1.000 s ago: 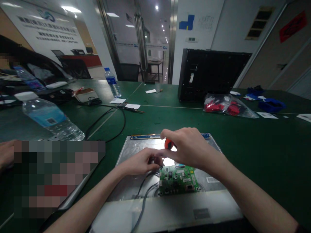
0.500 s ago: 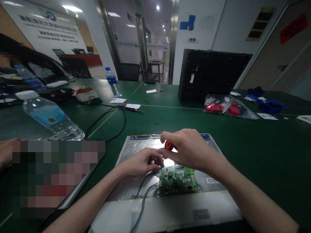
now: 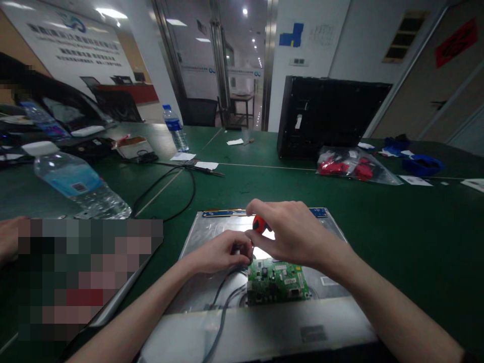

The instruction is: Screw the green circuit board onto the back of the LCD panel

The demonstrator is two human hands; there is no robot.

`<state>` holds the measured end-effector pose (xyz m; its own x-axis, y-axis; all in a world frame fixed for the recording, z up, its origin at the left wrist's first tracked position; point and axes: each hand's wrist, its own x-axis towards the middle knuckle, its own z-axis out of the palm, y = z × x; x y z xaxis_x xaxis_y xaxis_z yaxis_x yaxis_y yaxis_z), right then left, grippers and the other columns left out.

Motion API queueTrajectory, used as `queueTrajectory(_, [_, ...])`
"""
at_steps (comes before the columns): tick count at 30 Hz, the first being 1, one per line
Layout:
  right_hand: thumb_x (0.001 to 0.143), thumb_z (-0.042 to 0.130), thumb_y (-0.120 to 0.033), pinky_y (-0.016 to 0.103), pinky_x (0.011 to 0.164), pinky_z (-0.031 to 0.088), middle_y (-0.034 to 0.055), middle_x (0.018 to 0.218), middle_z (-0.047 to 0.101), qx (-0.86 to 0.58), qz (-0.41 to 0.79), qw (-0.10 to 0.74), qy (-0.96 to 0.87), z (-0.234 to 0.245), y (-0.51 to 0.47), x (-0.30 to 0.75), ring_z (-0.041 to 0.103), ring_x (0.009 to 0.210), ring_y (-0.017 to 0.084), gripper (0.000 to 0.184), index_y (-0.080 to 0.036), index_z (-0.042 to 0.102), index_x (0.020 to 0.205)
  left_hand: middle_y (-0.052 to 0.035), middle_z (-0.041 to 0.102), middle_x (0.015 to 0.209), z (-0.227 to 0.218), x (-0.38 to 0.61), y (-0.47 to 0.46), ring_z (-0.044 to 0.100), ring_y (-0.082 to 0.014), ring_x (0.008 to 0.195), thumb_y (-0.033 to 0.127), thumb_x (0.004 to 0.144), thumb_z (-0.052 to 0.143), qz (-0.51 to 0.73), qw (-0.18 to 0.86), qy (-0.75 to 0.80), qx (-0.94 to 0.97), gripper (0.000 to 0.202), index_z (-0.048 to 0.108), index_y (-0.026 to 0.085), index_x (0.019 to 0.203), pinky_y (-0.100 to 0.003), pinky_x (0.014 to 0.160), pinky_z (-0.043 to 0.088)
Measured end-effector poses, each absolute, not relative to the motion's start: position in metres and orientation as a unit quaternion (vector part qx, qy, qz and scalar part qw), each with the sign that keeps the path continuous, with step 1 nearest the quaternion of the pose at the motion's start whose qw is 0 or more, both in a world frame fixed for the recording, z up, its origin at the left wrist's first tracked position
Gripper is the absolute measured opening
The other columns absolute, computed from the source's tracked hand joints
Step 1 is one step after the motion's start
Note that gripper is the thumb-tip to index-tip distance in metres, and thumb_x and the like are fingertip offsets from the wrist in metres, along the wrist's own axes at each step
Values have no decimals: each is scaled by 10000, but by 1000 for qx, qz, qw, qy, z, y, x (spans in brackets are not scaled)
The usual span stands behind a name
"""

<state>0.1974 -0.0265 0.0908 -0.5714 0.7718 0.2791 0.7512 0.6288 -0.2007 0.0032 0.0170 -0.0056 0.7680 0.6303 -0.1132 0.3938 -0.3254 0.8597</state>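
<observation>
A bare display panel lies on the table in front of me, with a green circuit board on its metal back. My right hand is closed around the red and black handle of a screwdriver, held above the board's upper left corner. Close by, my left hand has its fingers curled in a pinch at that corner, beneath the handle. What those fingers hold, if anything, is hidden. Grey and black cables run from the board's left side toward the panel's front edge.
A large water bottle and another person's hand are at the left. Further back are a smaller bottle, a black cable, a black monitor housing and a plastic bag with red items.
The screwdriver handle has turned and tilted slightly within my right hand, whose fingers shifted a little to the left. My left hand stays in nearly the same place.
</observation>
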Motion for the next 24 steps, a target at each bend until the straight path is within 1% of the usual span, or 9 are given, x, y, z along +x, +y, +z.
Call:
queueTrajectory(6, [850, 517, -323, 269, 551, 286, 18, 854, 684, -427, 42, 167, -888, 92, -27, 199, 597, 698, 172, 257, -180, 529, 1063, 18, 603, 722, -7, 3, 17, 544, -146, 672, 174, 745, 625, 127, 488, 304, 808, 54, 618, 157, 796, -244, 638, 424])
queueTrajectory(12, [804, 523, -227, 265, 568, 287, 36, 897, 678, -409, 69, 158, -896, 92, -28, 202, 594, 738, 174, 329, -173, 493, 1127, -5, 629, 763, -14, 1, 20, 556, -163, 703, 215, 755, 640, 111, 471, 321, 814, 97, 634, 149, 828, -257, 651, 427])
queueTrajectory(17, [851, 517, -279, 262, 563, 273, 42, 844, 683, -430, 59, 150, -888, 88, -26, 198, 598, 702, 180, 347, -172, 465, 1177, 8, 615, 735, -13, 1, 20, 544, -149, 677, 194, 746, 636, 112, 476, 318, 812, 65, 634, 153, 796, -244, 625, 411])
queueTrajectory(21, [884, 527, -341, 259, 546, 267, 31, 815, 686, -443, 41, 139, -885, 88, -24, 198, 595, 663, 175, 265, -186, 496, 1096, 9, 626, 733, -10, 2, 18, 551, -147, 673, 182, 738, 635, 123, 487, 317, 804, 74, 641, 153, 805, -240, 621, 412])
queueTrajectory(24, [870, 560, -349, 259, 557, 290, 32, 875, 682, -430, 61, 143, -889, 91, -25, 203, 601, 713, 175, 242, -190, 502, 1043, 11, 619, 722, -10, 2, 18, 542, -145, 665, 175, 725, 640, 119, 472, 328, 810, 77, 652, 153, 798, -239, 620, 405])
